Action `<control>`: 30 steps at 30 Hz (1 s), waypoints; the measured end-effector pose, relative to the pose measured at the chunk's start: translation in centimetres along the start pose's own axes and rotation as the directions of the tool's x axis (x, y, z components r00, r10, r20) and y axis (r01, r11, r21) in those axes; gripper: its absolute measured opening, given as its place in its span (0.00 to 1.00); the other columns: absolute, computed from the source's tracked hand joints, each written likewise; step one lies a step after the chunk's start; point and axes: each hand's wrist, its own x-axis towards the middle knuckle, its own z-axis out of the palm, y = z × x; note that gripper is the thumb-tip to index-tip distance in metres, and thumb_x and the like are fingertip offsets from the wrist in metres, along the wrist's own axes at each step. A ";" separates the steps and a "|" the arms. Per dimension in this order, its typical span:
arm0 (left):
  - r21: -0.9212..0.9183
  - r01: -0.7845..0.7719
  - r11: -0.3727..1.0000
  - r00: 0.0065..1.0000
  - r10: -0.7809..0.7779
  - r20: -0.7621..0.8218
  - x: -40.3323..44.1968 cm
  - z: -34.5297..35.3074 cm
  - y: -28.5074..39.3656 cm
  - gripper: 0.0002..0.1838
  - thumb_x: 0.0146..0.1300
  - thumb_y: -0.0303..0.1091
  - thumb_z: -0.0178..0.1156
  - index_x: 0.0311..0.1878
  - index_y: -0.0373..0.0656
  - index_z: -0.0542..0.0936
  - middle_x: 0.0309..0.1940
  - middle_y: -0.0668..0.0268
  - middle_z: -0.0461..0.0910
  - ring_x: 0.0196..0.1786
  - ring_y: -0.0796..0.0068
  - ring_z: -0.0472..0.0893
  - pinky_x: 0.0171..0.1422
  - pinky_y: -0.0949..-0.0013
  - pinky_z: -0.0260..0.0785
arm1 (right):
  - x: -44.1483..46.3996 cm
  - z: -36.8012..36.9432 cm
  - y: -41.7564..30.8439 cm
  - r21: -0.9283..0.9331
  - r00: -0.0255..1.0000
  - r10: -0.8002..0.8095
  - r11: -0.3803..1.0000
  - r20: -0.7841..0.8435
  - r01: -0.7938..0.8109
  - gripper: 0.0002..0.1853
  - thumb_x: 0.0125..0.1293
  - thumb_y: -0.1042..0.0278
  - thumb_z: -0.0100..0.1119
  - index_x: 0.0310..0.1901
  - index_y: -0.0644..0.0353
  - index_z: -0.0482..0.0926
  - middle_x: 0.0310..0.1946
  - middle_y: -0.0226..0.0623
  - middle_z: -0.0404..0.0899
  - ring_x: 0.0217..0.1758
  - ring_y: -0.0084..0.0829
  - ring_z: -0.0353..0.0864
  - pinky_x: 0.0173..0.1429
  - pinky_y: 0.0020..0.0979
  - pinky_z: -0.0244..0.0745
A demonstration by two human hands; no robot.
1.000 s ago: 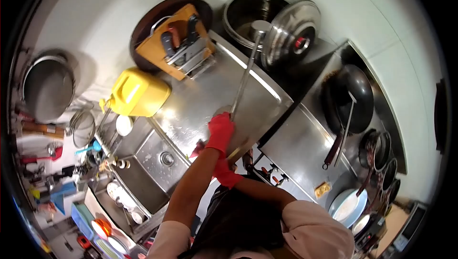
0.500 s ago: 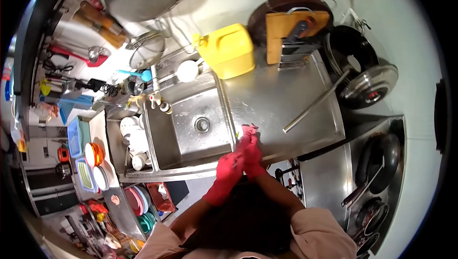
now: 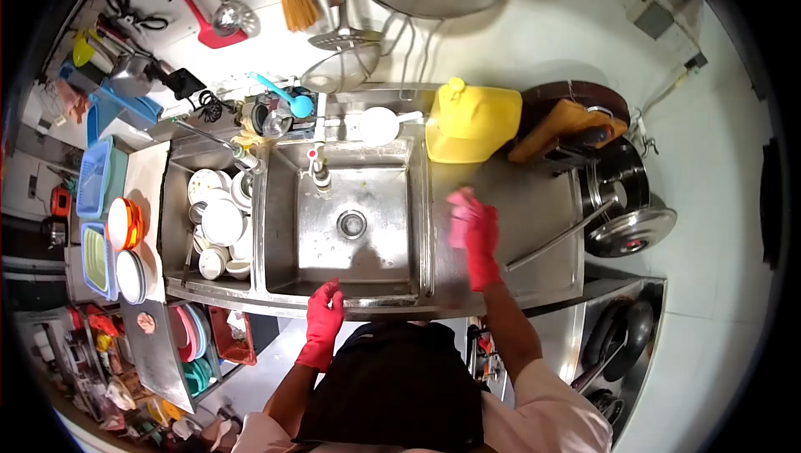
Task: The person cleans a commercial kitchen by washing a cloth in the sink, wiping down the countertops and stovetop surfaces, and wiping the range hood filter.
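Both hands wear red rubber gloves. My right hand [image 3: 480, 240] presses a pink cloth [image 3: 460, 218] on the steel counter [image 3: 534, 194], just right of the sink basin [image 3: 359, 261]. Near the front edge of that basin is my left hand [image 3: 325, 307], its fingers bent; whether anything is between them cannot be made out. A yellow jug [image 3: 476, 123] stands behind the right hand. To the right of the cloth a long-handled ladle [image 3: 555, 240] leans from the counter onto a dark pot [image 3: 632, 178].
White dishes [image 3: 223, 221] fill the left basin. A faucet [image 3: 319, 171] rises behind the middle basin, beside a white ladle [image 3: 380, 126]. A knife rack with a wooden board [image 3: 555, 128] and a metal lid [image 3: 630, 232] are at the right. Woks [image 3: 617, 332] sit lower right.
The view has swung left toward the sink. My hands, together half a second ago, are now apart: the right with the cloth farther over the counter, the left by the basin. The ladle was let go earlier.
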 end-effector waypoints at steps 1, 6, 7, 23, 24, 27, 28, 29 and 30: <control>-0.045 0.025 0.999 1.000 -0.025 -0.002 -0.1 -0.6 0.2 0.16 0.71 0.27 0.58 0.59 0.32 0.79 0.53 0.54 0.85 0.55 0.67 0.84 0.62 0.67 0.74 | 1.1 -2.6 0.5 -0.294 0.969 0.226 0.937 0.097 -0.189 0.16 0.75 0.63 0.48 0.57 0.49 0.82 0.49 0.35 0.80 0.51 0.35 0.80 0.51 0.37 0.78; -0.109 0.053 0.993 0.998 -0.050 0.031 0.2 -1.8 -1.5 0.19 0.71 0.28 0.58 0.63 0.32 0.77 0.52 0.54 0.84 0.56 0.68 0.83 0.63 0.67 0.73 | 0.5 1.3 0.7 0.083 0.975 0.211 0.973 0.067 -0.216 0.20 0.78 0.56 0.45 0.68 0.46 0.72 0.54 0.33 0.80 0.49 0.34 0.80 0.46 0.38 0.79; -0.111 0.058 0.992 0.998 -0.055 0.032 -0.1 -2.2 -1.5 0.19 0.72 0.28 0.58 0.63 0.32 0.77 0.52 0.54 0.84 0.56 0.68 0.83 0.63 0.67 0.73 | -1.1 3.9 0.0 0.142 0.960 0.233 0.957 0.154 -0.255 0.21 0.79 0.55 0.44 0.69 0.47 0.71 0.51 0.30 0.81 0.45 0.27 0.78 0.40 0.34 0.78; -0.166 0.022 0.986 0.999 -0.018 0.029 -0.4 -4.5 -0.5 0.17 0.70 0.29 0.59 0.60 0.33 0.78 0.53 0.55 0.84 0.55 0.63 0.83 0.63 0.64 0.74 | 5.1 -2.0 2.4 -0.101 1.000 0.009 0.995 -0.022 -0.011 0.13 0.67 0.56 0.57 0.43 0.51 0.86 0.41 0.49 0.83 0.39 0.50 0.82 0.46 0.49 0.78; -0.164 0.033 0.986 0.999 -0.031 0.013 -1.0 -4.7 -0.8 0.17 0.71 0.28 0.58 0.60 0.33 0.78 0.54 0.55 0.84 0.56 0.64 0.83 0.63 0.65 0.74 | 6.4 -2.6 2.1 0.047 0.988 0.150 0.988 -0.023 -0.149 0.13 0.66 0.58 0.56 0.45 0.53 0.86 0.43 0.49 0.83 0.38 0.49 0.83 0.45 0.48 0.79; -0.140 0.072 0.988 0.997 -0.075 -0.017 -3.0 -6.0 -2.0 0.16 0.71 0.27 0.57 0.60 0.33 0.78 0.55 0.55 0.83 0.58 0.67 0.83 0.64 0.66 0.73 | 9.5 2.4 5.4 -0.592 0.925 -0.375 0.731 0.068 0.340 0.19 0.66 0.60 0.57 0.57 0.50 0.81 0.49 0.50 0.79 0.48 0.50 0.80 0.50 0.48 0.78; -0.135 0.053 0.989 0.998 -0.057 -0.029 -3.3 -6.2 -2.2 0.15 0.72 0.27 0.57 0.58 0.32 0.78 0.55 0.56 0.83 0.58 0.68 0.82 0.64 0.68 0.73 | 9.2 4.4 6.0 -0.658 0.872 -0.458 0.604 0.175 0.449 0.20 0.67 0.59 0.57 0.60 0.48 0.79 0.52 0.50 0.78 0.51 0.51 0.79 0.52 0.48 0.78; -0.123 0.085 0.989 0.996 -0.081 0.035 -3.4 -6.8 -3.2 0.19 0.73 0.28 0.57 0.65 0.35 0.76 0.52 0.58 0.85 0.57 0.71 0.82 0.64 0.68 0.72 | 8.8 6.3 6.5 -0.700 0.800 -0.531 0.459 0.278 0.548 0.22 0.68 0.58 0.56 0.63 0.46 0.78 0.55 0.51 0.77 0.54 0.52 0.78 0.54 0.48 0.78; -0.156 0.104 0.982 0.995 -0.104 0.005 -3.7 -6.7 -3.3 0.19 0.73 0.28 0.57 0.65 0.35 0.76 0.51 0.58 0.85 0.56 0.72 0.82 0.64 0.69 0.72 | 6.8 8.7 5.4 -0.560 0.847 -0.437 0.638 0.303 0.529 0.22 0.70 0.57 0.53 0.64 0.46 0.76 0.57 0.50 0.77 0.54 0.51 0.79 0.53 0.48 0.79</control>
